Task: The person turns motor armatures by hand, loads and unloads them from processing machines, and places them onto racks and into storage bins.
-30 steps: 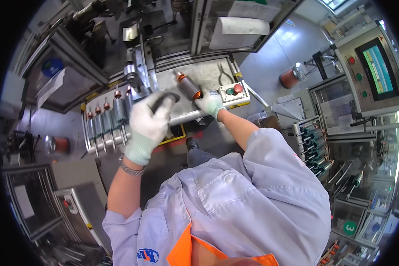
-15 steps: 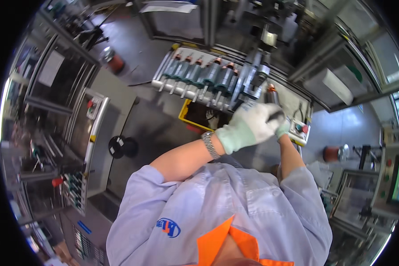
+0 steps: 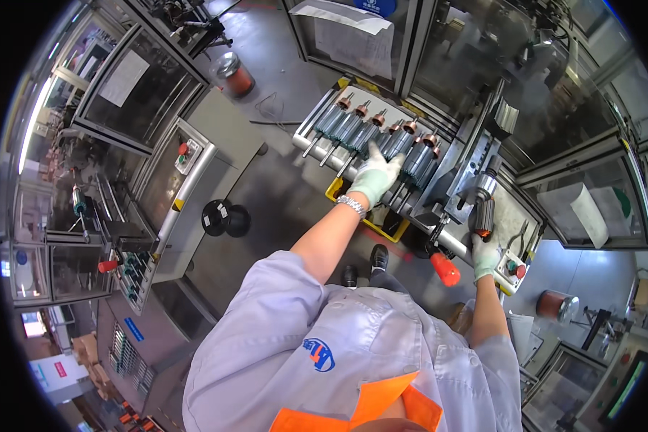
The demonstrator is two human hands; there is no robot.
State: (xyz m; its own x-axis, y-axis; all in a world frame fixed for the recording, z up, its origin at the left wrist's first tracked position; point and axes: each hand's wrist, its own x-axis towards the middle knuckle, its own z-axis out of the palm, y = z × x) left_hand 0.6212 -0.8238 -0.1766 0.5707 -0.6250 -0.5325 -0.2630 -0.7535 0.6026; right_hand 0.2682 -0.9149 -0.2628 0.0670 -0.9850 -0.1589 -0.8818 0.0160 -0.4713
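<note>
My left hand (image 3: 378,178), in a white glove with a green cuff, reaches into a row of motor armatures (image 3: 360,133) on the rack. Its fingers are spread and lie against the armatures near the middle of the row; no armature is lifted out. My right hand (image 3: 485,253), gloved as well, is at the near end of a separate dark slotted armature (image 3: 485,214) with an orange-copper end. The fingers look closed on that end, though partly hidden. The armature's far end meets a shiny metal cylinder (image 3: 487,184) of the bench fixture.
A red-handled lever (image 3: 445,269) juts from the bench front, left of my right hand. Pliers (image 3: 515,236) and a red button box (image 3: 513,268) lie to the right. Below the rack is a yellow bin (image 3: 394,232). A black spool (image 3: 216,217) stands on the floor.
My left hand has moved left, away from my right hand, to the armature row. My right hand, previously mostly hidden behind it, now shows. The view has shifted, and the red-handled lever is visible.
</note>
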